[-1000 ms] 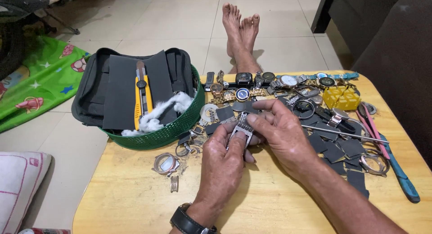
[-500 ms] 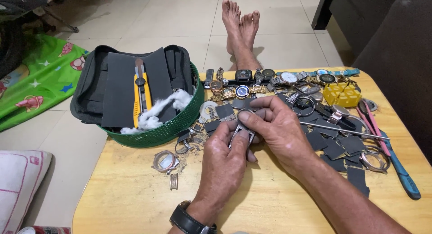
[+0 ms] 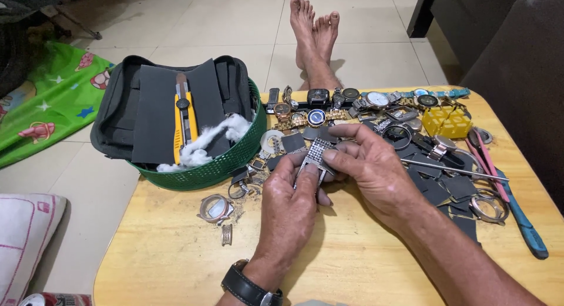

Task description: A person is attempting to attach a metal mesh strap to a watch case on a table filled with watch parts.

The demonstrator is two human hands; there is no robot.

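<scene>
Between both hands [image 3: 329, 188], a metal watch band [image 3: 315, 155] over the table [image 3: 176, 265]

Shiny metal watch band [image 3: 316, 155], glossy wooden table [image 3: 170, 247], green plastic basket [image 3: 205, 169]

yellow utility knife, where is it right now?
In the head view the yellow utility knife lies on dark sheets in the green basket at the table's left, beside white cotton, left of both hands.

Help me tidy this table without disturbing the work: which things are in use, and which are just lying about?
In use: left hand, right hand, metal watch band.

Lying about: green basket, yellow utility knife, row of watches, yellow box, blue-handled tool, loose watch case.
</scene>
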